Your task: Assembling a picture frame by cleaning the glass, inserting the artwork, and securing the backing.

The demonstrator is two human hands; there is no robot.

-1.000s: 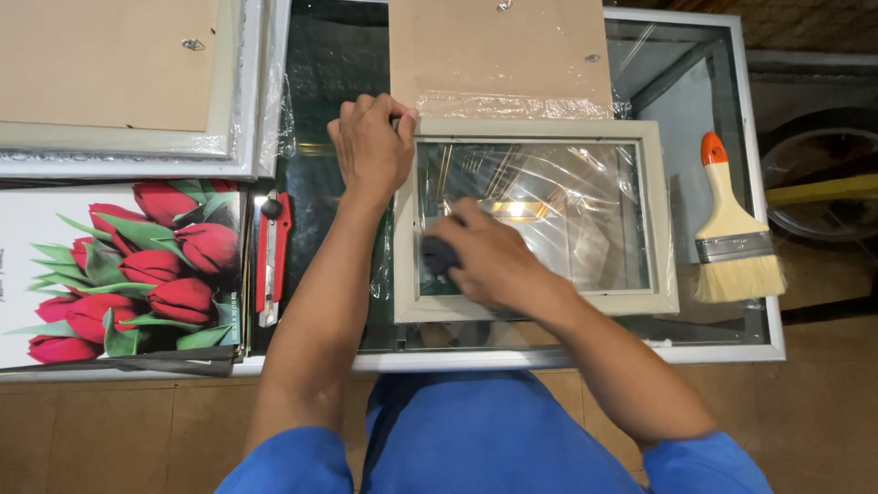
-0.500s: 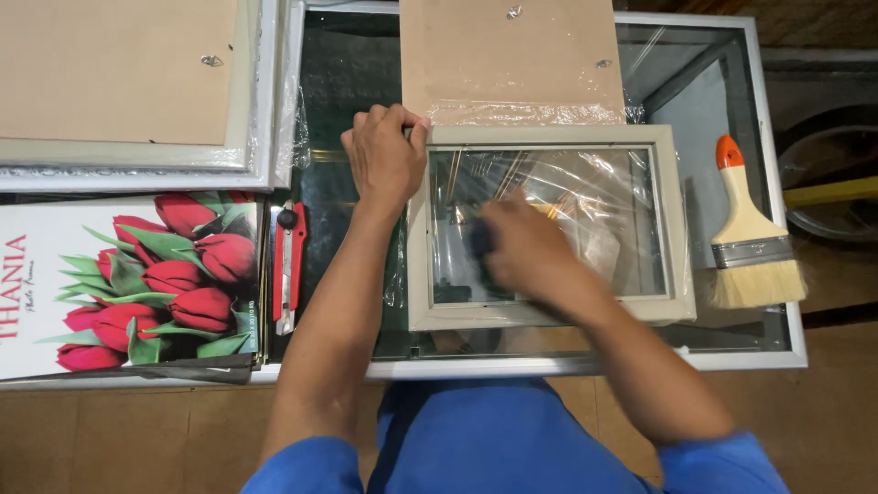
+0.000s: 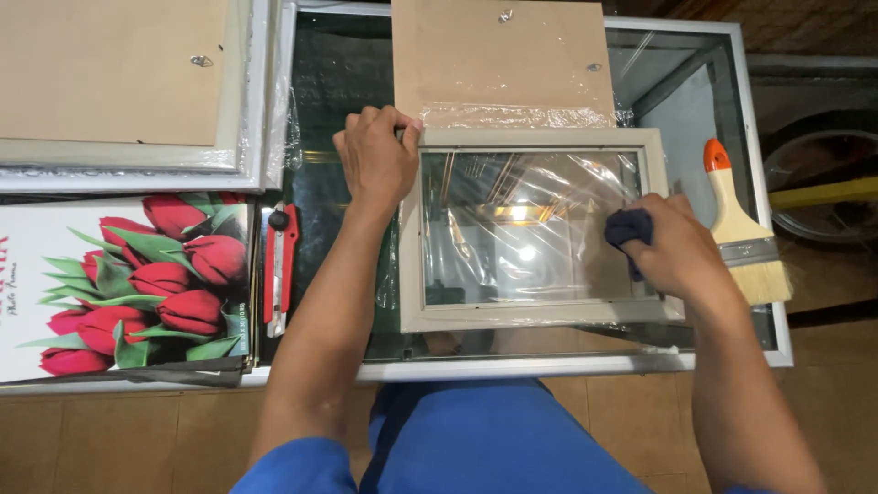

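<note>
Nearest, the right hand (image 3: 672, 247) presses a dark cloth (image 3: 629, 229) against the frame's glass at its 3 o'clock edge, fingers curled tight around the cloth. The frame (image 3: 540, 316) lies flat on a glass table (image 3: 764, 274), its pane reflecting light. The left hand (image 3: 375, 160) rests at the frame's 10 o'clock corner, fingers together and bent over the top rail, thumb side against the corner. At 9 o'clock from the frame lies a red cutter (image 3: 279, 265), and beyond it a tulip print (image 3: 128, 284). At 3 o'clock, just beside the right hand, lies a brush (image 3: 743, 233) with an orange handle tip. Farthest, at 12 o'clock, a brown backing board (image 3: 503, 59) touches the frame's top edge; another backed frame (image 3: 119, 87) lies at 10 o'clock.
</note>
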